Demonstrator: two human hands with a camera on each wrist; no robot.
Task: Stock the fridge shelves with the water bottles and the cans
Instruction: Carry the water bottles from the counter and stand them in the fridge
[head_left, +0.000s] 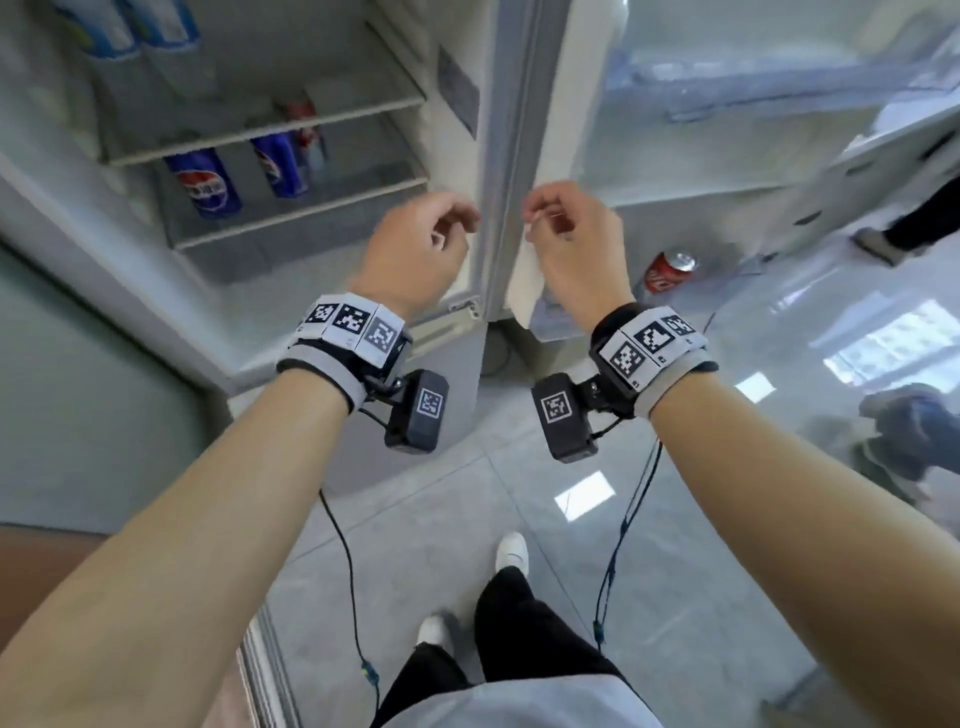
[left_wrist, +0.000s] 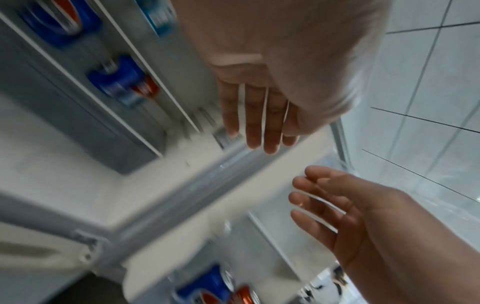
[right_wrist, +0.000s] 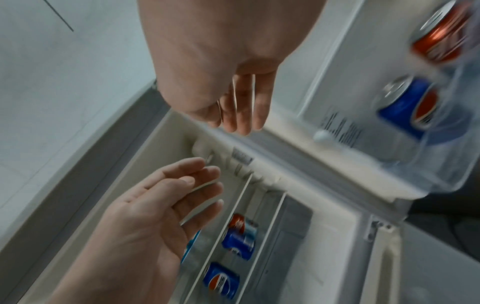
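Left hand (head_left: 415, 249) and right hand (head_left: 571, 244) both empty, fingers loosely curled, raised before the open fridge (head_left: 498, 156); blue cans (head_left: 208, 182) on its lower shelf, water bottles (head_left: 130, 31) on the shelf above; red can (head_left: 667, 270) in its door bin.

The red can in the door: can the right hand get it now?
Probably yes. The right hand is empty, fingers loosely curled, and the red can sits just beyond it in the open door's shelf, with nothing in between.
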